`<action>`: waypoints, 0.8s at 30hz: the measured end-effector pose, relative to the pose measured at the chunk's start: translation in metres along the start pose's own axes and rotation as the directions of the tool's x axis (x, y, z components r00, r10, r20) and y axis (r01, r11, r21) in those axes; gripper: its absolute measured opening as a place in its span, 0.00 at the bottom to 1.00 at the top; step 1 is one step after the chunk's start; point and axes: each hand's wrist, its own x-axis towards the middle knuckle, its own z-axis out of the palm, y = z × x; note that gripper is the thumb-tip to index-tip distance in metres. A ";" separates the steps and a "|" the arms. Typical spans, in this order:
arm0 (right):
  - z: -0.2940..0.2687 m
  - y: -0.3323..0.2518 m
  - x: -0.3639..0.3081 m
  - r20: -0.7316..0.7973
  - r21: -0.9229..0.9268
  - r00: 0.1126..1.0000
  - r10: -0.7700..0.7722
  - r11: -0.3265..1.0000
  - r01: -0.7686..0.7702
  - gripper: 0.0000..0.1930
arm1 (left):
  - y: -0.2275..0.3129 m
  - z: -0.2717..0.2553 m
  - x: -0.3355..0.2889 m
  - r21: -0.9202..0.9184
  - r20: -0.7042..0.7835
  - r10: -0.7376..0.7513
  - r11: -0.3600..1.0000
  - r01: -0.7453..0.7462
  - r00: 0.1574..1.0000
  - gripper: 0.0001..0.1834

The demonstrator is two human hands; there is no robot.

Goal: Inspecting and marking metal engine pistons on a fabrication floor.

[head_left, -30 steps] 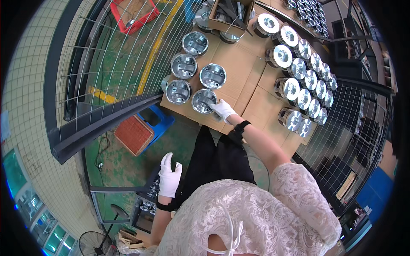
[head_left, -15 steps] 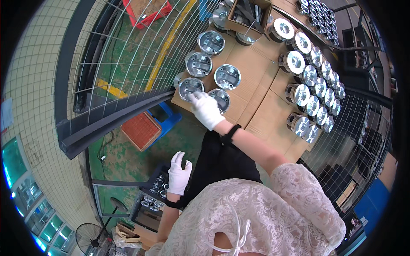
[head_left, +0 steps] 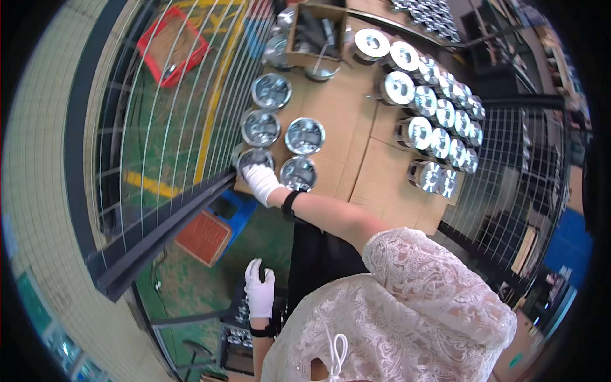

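My right hand, in a white glove, reaches over the cardboard. Its fingers curl onto the near rim of a metal piston at the left corner. The fingertips dip toward the hollow side and are partly blurred. Beside that hand stands another piston, hollow side up. Farther back are more of the same kind, among them a piston and a piston. Low on the left, my left hand, also gloved in white, hangs beside my leg with fingers apart and nothing in them.
Rows of pistons fill the right of the cardboard-covered table. A cardboard box of dark tools stands at the back. Wire mesh and a dark frame border the left. Below are a blue stool and a red crate.
My right hand has shifted left, farther onto the corner piston. My left hand remains low and empty. The whole view has turned and shifted.
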 end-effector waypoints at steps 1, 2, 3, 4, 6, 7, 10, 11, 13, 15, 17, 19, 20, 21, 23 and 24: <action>-0.015 -0.003 -0.004 0.025 0.144 1.000 0.005 0.990 -0.008 0.10 | -0.001 -0.005 0.000 0.017 0.008 -0.035 0.999 0.034 0.999 0.20; -0.047 -0.003 -0.009 0.047 0.284 0.999 0.006 0.959 -0.019 0.11 | -0.006 -0.006 -0.001 0.011 0.008 -0.020 1.000 0.020 1.000 0.20; -0.072 0.008 -0.015 -0.114 0.333 0.991 0.074 0.942 -0.033 0.10 | -0.010 -0.007 -0.002 0.018 0.009 -0.040 0.999 0.040 0.999 0.20; -0.136 0.016 -0.016 0.165 0.411 0.962 0.219 0.871 -0.269 0.11 | -0.016 -0.008 -0.006 0.029 0.001 -0.074 0.997 0.074 0.997 0.20; -0.126 0.125 -0.034 -0.184 -0.204 0.964 0.190 0.952 -0.226 0.12 | -0.021 -0.005 -0.007 0.017 0.015 -0.022 1.000 0.022 1.000 0.20; -0.139 0.165 -0.034 -0.217 0.519 0.774 0.594 0.742 -0.424 0.11 | -0.025 -0.005 -0.009 0.037 0.039 -0.045 0.998 0.044 0.998 0.20; -0.169 0.344 -0.059 0.231 0.973 0.609 0.759 -0.169 -0.158 0.22 | -0.031 0.002 -0.006 0.034 0.096 -0.005 0.999 0.001 0.995 0.20; -0.175 0.322 -0.034 0.380 0.924 0.412 0.828 -0.359 -0.131 0.30 | -0.037 -0.005 -0.012 0.080 0.080 -0.039 0.996 0.033 0.996 0.20; -0.205 0.391 -0.045 0.639 0.465 0.635 0.433 -0.876 0.129 0.38 | -0.037 -0.003 -0.007 0.085 0.115 -0.006 0.996 -0.004 0.993 0.19; -0.209 0.413 -0.041 0.569 0.501 0.680 0.462 -0.851 0.159 0.37 | -0.033 -0.006 -0.004 0.083 0.134 -0.032 0.996 0.021 0.991 0.19; -0.200 0.413 -0.033 0.557 0.522 0.661 0.503 -0.831 0.193 0.31 | -0.034 -0.012 -0.008 0.096 0.132 -0.069 0.994 0.057 0.989 0.19; -0.191 0.406 -0.023 0.513 0.603 0.653 0.557 -0.775 0.186 0.29 | -0.036 -0.014 -0.015 0.113 0.131 -0.103 0.990 0.088 0.986 0.20; -0.190 0.401 -0.019 0.564 0.563 0.614 0.553 -0.801 0.204 0.27 | -0.037 -0.015 -0.020 0.126 0.130 -0.135 0.985 0.119 0.982 0.20; -0.189 0.396 -0.014 0.612 0.523 0.574 0.544 -0.823 0.222 0.25 | -0.036 -0.015 -0.024 0.132 0.132 -0.161 0.981 0.143 0.978 0.20; -0.184 0.400 -0.013 0.625 0.525 0.535 0.568 -0.813 0.251 0.25 | -0.028 -0.011 -0.031 0.133 0.138 -0.179 0.978 0.161 0.974 0.20; -0.181 0.400 -0.012 0.636 0.528 0.494 0.593 -0.801 0.283 0.25 | -0.024 -0.008 -0.035 0.135 0.147 -0.194 0.975 0.175 0.970 0.20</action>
